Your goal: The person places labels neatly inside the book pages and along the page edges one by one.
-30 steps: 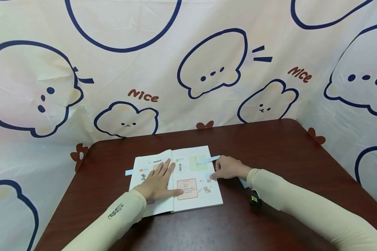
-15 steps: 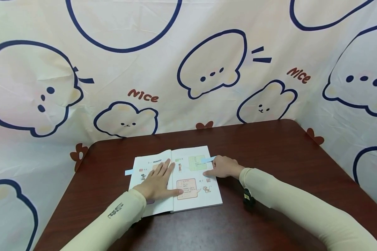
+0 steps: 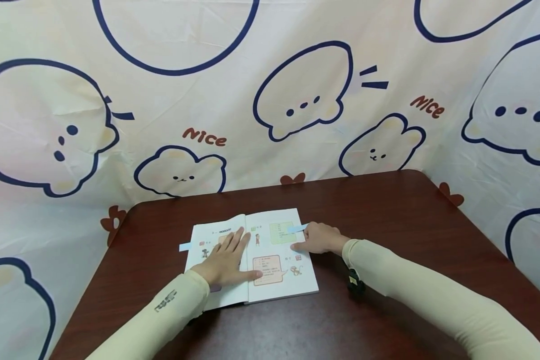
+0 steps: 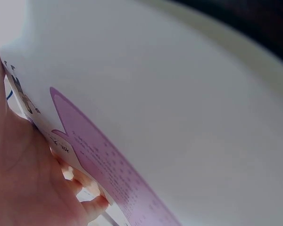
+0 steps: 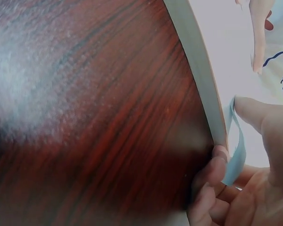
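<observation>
An open picture book (image 3: 285, 295) lies on the table. My left hand (image 3: 222, 265) rests flat across its left page and centre fold, fingers spread and thumb reaching onto the right page. At the book's right edge, my right hand (image 3: 321, 238) has its thumb stretched over the page and its other fingers curled. In the right wrist view, a pale blue sticky tab (image 5: 236, 157) bends between the thumb tip and the curled fingers at the page edge. Another blue sticky strip (image 3: 297, 229) lies on the upper right page, reaching towards the knuckles. The left wrist view shows the page (image 4: 179, 117) close up.
A blue tab (image 3: 184, 247) sticks out from the book's left edge. The dark wooden table (image 3: 162, 215) extends around the book. Behind and beside it hangs a cartoon-printed cloth (image 3: 234, 100).
My right hand has moved left, its thumb further onto the page, and then held still. The light blue item beneath its wrist is now hidden. My left hand has stayed in place.
</observation>
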`<state>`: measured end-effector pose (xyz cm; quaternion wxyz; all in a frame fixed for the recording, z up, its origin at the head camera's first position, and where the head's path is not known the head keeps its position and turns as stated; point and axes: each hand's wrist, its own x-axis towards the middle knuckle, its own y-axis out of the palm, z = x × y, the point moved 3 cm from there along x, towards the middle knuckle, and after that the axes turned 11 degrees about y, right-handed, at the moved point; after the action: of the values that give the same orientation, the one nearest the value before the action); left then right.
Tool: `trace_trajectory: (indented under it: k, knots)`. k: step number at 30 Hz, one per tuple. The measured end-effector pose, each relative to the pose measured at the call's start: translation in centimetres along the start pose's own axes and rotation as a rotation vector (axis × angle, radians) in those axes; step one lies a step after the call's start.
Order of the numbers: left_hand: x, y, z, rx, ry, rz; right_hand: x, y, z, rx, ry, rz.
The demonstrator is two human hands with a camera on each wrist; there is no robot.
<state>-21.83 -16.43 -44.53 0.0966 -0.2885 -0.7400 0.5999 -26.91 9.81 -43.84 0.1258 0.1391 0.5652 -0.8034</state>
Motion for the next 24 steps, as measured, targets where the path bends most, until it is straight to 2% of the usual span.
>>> trace_trajectory:
  k: [5, 14, 24]
  knots:
    - [0.0, 0.1, 0.0, -0.009, 0.005, 0.002, 0.0, -0.3, -0.3, 0.002, 0.023, 0.008]
    - [-0.1, -0.1, 0.0, 0.001, 0.003, -0.01, -0.9, -0.7, -0.7, 0.001, -0.014, -0.031]
    - [-0.1, -0.1, -0.1, -0.014, 0.0, -0.019, -0.9, -1.3, -1.4, 0.022, -0.021, -0.043]
